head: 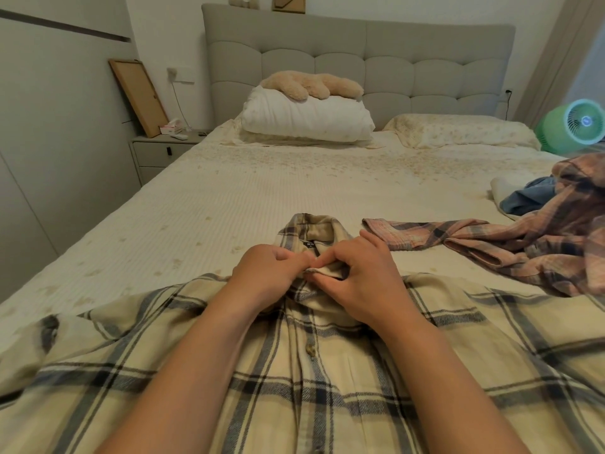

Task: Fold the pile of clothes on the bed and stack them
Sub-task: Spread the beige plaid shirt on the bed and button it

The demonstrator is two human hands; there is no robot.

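Observation:
A cream plaid shirt (311, 371) with dark stripes lies spread front-up across the near end of the bed (229, 198), its collar (314, 229) pointing toward the headboard. My left hand (268, 271) and my right hand (357, 273) meet just below the collar, both pinching the shirt's front edge at the top of the placket. A brown button shows lower on the placket. To the right lies the pile: a pink plaid shirt (523, 247), crumpled with a sleeve stretched left, and a blue garment (530, 196) behind it.
A white folded duvet (307, 121) with a beige plush toy (311, 85) sits by the headboard, next to a floral pillow (465, 131). A nightstand (160, 152) stands at the left, a green fan (576, 124) at the right. Bare sheet stretches across the bed's middle.

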